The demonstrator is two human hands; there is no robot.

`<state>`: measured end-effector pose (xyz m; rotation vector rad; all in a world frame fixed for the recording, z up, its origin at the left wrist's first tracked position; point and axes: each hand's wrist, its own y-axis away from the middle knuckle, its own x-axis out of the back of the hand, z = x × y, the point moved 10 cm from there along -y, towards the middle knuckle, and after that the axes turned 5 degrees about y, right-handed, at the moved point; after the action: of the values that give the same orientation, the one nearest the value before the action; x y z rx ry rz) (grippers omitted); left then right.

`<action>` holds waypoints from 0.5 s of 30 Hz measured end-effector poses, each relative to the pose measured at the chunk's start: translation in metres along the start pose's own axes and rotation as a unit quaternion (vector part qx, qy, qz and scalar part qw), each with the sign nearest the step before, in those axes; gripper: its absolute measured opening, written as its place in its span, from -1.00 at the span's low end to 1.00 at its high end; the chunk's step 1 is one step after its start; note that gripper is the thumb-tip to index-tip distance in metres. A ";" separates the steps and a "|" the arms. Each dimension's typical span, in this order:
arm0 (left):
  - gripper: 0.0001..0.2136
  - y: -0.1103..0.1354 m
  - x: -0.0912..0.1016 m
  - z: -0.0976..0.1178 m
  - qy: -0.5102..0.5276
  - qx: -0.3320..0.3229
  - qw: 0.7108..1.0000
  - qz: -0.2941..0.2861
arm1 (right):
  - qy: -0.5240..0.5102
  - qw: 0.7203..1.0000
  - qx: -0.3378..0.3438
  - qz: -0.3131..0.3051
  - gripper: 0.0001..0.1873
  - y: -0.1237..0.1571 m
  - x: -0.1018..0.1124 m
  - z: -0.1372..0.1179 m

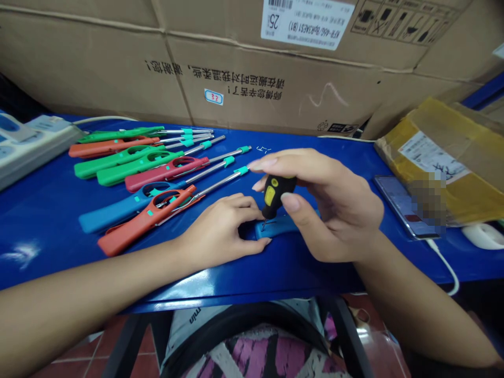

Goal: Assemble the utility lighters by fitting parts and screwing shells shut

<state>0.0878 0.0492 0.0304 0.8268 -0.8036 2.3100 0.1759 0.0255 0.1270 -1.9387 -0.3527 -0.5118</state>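
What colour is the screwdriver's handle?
The screwdriver handle is black with yellow patches, best seen in the head view.

The big cardboard box (232,55) across the top of the frame bears its print upside down: a white label (309,25) reading "KFR-46G/BpR3AES1 (B1)" and "25", a row of pictograms (394,23) at upper right, and black lines (232,81) "师傅您辛苦了!" and "请在搬运时对我温柔些,谢谢您!". A small blue-edged sticker (213,97) near those lines seems to show "33". At bottom, left of centre, pale cloth (189,331) reads "min". The right-hand parcel (478,178) has illegible lettering
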 end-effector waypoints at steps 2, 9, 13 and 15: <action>-0.83 0.000 0.001 0.000 -0.012 0.008 1.000 0.004 | -0.009 1.000 0.000 0.001 -0.62 0.000 0.000 -0.001; -0.88 -0.001 -0.002 -0.004 -0.020 0.057 0.998 -0.021 | 0.040 0.998 0.042 0.029 -0.61 -0.004 0.004 -0.013; -0.88 -0.001 -0.003 -0.005 -0.017 0.060 0.998 -0.024 | 0.075 0.997 0.023 0.023 -0.61 -0.003 0.001 -0.010; -0.89 -0.001 -0.002 -0.004 -0.023 0.056 0.998 -0.021 | 0.062 0.997 0.028 0.035 -0.64 -0.002 0.004 -0.011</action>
<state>0.0883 0.0522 0.0269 0.9408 -0.6744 2.3242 0.1762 0.0161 0.1344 -1.8487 -0.2160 -0.5668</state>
